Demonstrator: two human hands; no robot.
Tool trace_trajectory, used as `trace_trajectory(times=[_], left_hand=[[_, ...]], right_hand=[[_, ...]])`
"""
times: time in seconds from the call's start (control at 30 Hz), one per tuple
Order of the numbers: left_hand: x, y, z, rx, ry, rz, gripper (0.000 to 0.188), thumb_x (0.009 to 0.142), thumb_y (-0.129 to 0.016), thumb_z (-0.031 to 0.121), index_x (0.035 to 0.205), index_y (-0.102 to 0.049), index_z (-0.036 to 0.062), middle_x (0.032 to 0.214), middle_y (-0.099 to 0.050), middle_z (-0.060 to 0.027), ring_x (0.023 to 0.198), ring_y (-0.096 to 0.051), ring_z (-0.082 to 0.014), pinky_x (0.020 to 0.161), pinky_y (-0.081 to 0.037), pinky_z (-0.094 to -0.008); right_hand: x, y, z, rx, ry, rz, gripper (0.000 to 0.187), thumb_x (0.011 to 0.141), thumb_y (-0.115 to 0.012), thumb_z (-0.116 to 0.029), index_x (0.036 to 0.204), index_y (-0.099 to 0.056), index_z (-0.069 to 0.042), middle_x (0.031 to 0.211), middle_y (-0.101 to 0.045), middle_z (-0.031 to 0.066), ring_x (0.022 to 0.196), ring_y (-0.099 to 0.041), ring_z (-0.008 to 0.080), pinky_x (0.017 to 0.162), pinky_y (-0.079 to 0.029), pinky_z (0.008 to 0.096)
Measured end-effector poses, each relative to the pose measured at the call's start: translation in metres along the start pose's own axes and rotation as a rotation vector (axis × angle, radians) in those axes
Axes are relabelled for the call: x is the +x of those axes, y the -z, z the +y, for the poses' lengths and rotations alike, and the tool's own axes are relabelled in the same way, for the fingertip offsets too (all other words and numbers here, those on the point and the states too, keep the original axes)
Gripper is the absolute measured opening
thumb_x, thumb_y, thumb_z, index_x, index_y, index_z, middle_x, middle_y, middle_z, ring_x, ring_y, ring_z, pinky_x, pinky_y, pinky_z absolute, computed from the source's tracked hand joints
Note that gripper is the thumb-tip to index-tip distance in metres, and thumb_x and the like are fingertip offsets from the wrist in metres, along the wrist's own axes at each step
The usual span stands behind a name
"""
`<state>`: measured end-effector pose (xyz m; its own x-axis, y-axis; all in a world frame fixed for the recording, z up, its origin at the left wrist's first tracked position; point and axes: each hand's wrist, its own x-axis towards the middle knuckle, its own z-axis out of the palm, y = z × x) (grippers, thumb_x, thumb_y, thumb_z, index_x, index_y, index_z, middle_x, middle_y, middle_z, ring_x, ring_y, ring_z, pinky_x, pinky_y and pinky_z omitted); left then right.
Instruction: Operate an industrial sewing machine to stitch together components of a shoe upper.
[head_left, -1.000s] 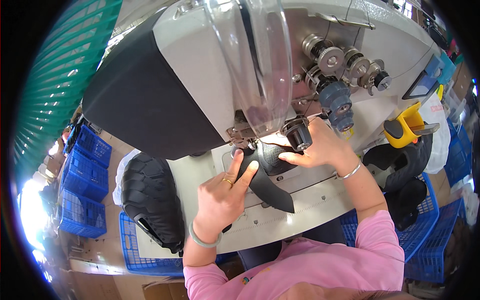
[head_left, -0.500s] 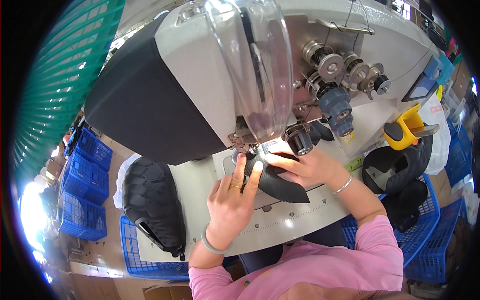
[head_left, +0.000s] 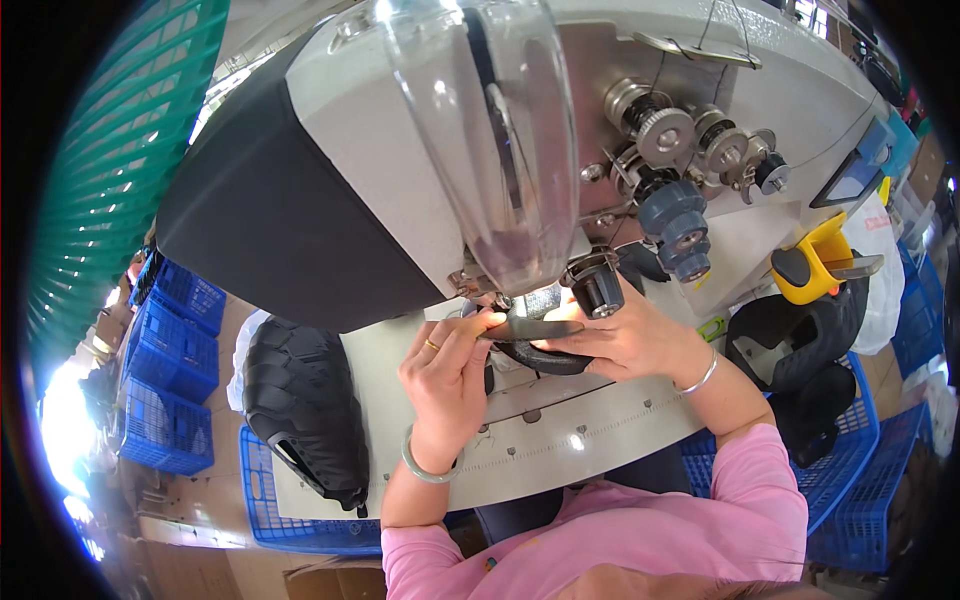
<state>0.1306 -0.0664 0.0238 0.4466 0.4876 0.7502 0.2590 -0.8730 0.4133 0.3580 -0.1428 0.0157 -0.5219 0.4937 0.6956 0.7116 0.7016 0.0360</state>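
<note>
Under the head of a large sewing machine [head_left: 350, 170], a black shoe upper piece [head_left: 538, 329] lies bent, its near edge raised and curled. My left hand [head_left: 442, 375] pinches the left end of that edge between thumb and fingers, close to the presser foot [head_left: 500, 300]. On the other side my right hand [head_left: 640, 335] grips the piece, thumb and fingers closed around its right part. Machine parts and my fingers hide some of the piece. The needle itself cannot be made out.
Black textured shoe uppers [head_left: 300, 410] are stacked at the table's left edge. More black uppers [head_left: 785, 340] lie at the right, beside a yellow holder [head_left: 820, 260] and a small green tool [head_left: 712, 327]. Blue crates [head_left: 170, 350] stand at left; a green fan guard [head_left: 140, 150] is upper left.
My left hand has gone from pressing the piece flat with extended fingers to pinching its edge. The near edge has lifted and curled up. My right hand keeps its hold on the piece.
</note>
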Motion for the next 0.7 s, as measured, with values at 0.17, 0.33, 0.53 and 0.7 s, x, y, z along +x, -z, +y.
trace_trajectory(times=[0.17, 0.33, 0.53, 0.7], left_hand=[[0.002, -0.001, 0.001, 0.110, -0.192, 0.007, 0.028, 0.067, -0.070, -0.003, 0.094, -0.072, 0.0039, 0.093, -0.068, -0.0066, 0.081, -0.063, -0.0254, 0.070, -0.053, -0.0348], [-0.004, 0.001, 0.002, 0.296, -0.368, -0.031, 0.029, 0.066, -0.069, 0.004, 0.095, -0.071, 0.0059, 0.098, -0.065, -0.0054, 0.093, -0.064, -0.0246, 0.081, -0.056, -0.0426], [-0.001, 0.002, 0.005, 0.309, -0.375, -0.037, 0.029, 0.067, -0.069, 0.004, 0.096, -0.071, 0.0054, 0.099, -0.064, -0.0055, 0.094, -0.063, -0.0248, 0.083, -0.056, -0.0444], [0.003, 0.005, 0.010, 0.298, -0.337, -0.053, 0.028, 0.068, -0.070, -0.002, 0.096, -0.071, 0.0049, 0.098, -0.062, -0.0060, 0.088, -0.064, -0.0270, 0.076, -0.055, -0.0387]], right_hand=[[0.001, -0.005, 0.005, 0.223, -0.062, 0.048, 0.047, 0.057, -0.073, -0.012, 0.104, -0.072, -0.012, 0.104, -0.062, -0.0027, 0.089, -0.058, 0.0241, 0.068, -0.045, 0.0364], [0.000, -0.006, 0.000, 0.258, -0.076, 0.107, 0.046, 0.056, -0.070, -0.004, 0.102, -0.072, -0.011, 0.102, -0.064, 0.0003, 0.087, -0.060, 0.0242, 0.076, -0.047, 0.0370], [-0.004, -0.013, 0.001, 0.204, -0.091, 0.156, 0.047, 0.055, -0.068, -0.002, 0.102, -0.072, -0.009, 0.102, -0.065, 0.0027, 0.088, -0.060, 0.0244, 0.083, -0.047, 0.0379], [-0.004, -0.017, 0.003, 0.157, -0.077, 0.195, 0.041, 0.058, -0.069, -0.006, 0.099, -0.071, -0.008, 0.102, -0.064, 0.0038, 0.087, -0.061, 0.0255, 0.080, -0.048, 0.0377]])
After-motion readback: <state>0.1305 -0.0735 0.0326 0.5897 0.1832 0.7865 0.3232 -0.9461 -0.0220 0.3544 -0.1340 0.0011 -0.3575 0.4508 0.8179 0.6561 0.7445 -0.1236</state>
